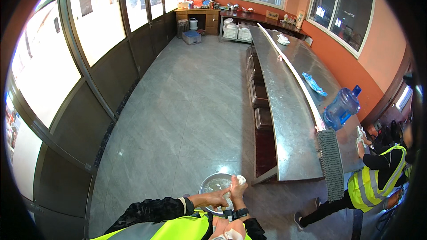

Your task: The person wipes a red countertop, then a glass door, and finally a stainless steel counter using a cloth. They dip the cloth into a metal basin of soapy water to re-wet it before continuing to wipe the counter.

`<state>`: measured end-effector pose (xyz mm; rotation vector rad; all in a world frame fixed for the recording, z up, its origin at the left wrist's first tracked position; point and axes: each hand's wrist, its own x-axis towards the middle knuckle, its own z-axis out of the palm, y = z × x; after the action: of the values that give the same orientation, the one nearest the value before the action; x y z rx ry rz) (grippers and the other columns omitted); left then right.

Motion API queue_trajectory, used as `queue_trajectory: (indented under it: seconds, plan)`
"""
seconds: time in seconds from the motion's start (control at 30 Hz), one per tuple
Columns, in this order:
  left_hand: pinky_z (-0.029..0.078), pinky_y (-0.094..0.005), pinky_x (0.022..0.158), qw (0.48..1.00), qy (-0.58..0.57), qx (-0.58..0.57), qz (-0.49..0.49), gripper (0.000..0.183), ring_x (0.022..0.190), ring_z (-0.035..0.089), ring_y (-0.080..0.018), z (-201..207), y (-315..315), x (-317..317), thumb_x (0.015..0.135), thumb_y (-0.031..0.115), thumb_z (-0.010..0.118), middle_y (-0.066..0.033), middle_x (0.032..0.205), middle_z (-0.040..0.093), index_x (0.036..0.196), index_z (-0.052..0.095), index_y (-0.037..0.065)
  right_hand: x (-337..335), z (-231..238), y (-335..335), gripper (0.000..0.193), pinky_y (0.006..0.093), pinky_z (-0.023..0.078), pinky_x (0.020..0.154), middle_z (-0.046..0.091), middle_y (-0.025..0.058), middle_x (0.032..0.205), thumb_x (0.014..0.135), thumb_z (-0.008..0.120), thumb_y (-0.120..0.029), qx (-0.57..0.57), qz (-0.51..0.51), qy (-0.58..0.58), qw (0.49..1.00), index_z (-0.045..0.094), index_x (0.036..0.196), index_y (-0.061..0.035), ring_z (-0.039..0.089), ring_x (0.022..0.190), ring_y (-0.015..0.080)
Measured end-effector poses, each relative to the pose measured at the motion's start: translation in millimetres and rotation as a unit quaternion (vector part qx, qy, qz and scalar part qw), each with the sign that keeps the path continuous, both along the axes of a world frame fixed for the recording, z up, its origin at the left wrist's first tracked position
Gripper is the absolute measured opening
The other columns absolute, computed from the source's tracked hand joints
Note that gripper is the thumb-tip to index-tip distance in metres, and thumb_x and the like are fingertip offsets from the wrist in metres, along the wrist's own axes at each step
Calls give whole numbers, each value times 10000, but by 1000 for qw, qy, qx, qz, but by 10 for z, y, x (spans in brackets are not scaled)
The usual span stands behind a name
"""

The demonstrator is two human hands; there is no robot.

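Observation:
Over a round metal basin [202,188] of water on the floor, both my hands are close together. My right hand [239,191] is closed round a wet-looking white cloth [241,179], whose bunched end sticks out above the fist. Just left of it and slightly lower, my left hand [215,199] is closed in against the same bundle; most of what lies inside its fingers is hidden. Cloudy water [216,184] shows in the basin beyond my hands.
To the right stands a long metal table [289,151] bearing a grey flat mop [330,164] with a white pole, a blue water jug [341,109] and a blue-and-white packet [314,84]. A co-worker [376,178] in a yellow vest presses a white cloth [360,141] onto it.

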<state>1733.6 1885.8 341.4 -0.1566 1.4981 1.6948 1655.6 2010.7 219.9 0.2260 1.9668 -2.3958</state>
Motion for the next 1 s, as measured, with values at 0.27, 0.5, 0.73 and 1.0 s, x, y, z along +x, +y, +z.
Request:
queue_trajectory:
  seconds: [0.27,0.5,0.73,1.0]
  plan:
    - [457,-246,470,1000,1,-20,3,989,525,490,-83,-89,25,7,827,91,629,16,687,508,1604,22,160,-5,-128,17,181,335,445,554,618,15,671,858,681,-133,-20,-14,1,1000,633,739,-5,578,596,155]
    - [524,-278,490,999,22,-20,16,972,625,556,-104,-300,-60,-15,797,118,645,-36,812,574,1605,112,204,-66,-94,95,102,284,439,542,628,-4,779,825,754,-88,-18,109,-46,993,660,842,-51,560,634,103]
    - [523,-303,469,997,-33,-32,60,842,546,513,-97,-480,-54,-16,817,156,650,-45,800,605,1551,238,150,36,125,-23,447,284,519,642,640,52,875,782,780,17,-169,37,-85,981,579,1181,1,621,732,143]
    - [489,-276,480,993,-55,83,59,888,473,440,-58,-322,-84,-7,824,116,642,-27,727,600,1544,123,149,146,287,-131,381,290,539,630,631,62,911,797,776,2,-133,-2,-74,988,585,1126,-7,619,732,149]
